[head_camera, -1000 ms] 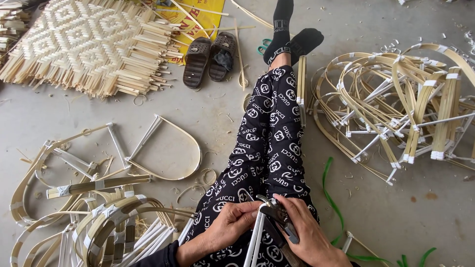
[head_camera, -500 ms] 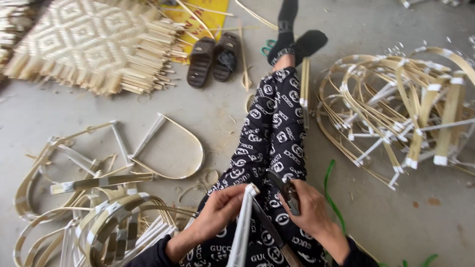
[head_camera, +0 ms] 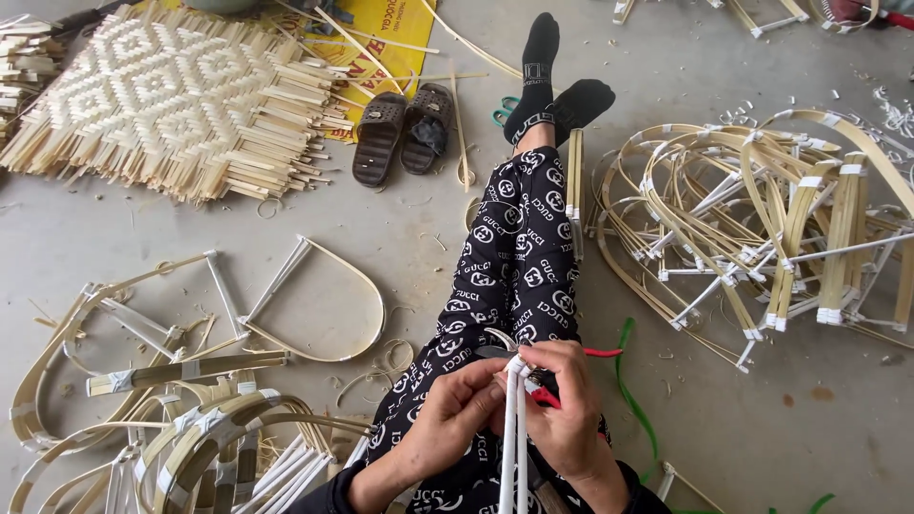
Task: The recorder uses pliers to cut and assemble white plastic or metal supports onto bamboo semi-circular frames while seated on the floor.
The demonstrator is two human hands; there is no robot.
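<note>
White wrapped strips (head_camera: 514, 428), smooth and paired, stand upright over the lap, pinched near their top by the left hand (head_camera: 447, 419). Right hand (head_camera: 566, 409) is closed around red-handled cutters (head_camera: 552, 381) touching the strip tops. Bent bamboo hoops (head_camera: 762, 219) are heaped at right, a flat woven mat (head_camera: 162, 95) far left. Bare grey floor (head_camera: 743, 419) lies open beside the right knee.

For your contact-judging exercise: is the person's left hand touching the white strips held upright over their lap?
Touching. The head view shows the left hand with its fingertips pressed against the top of the white strips, with no gap between them.
</note>
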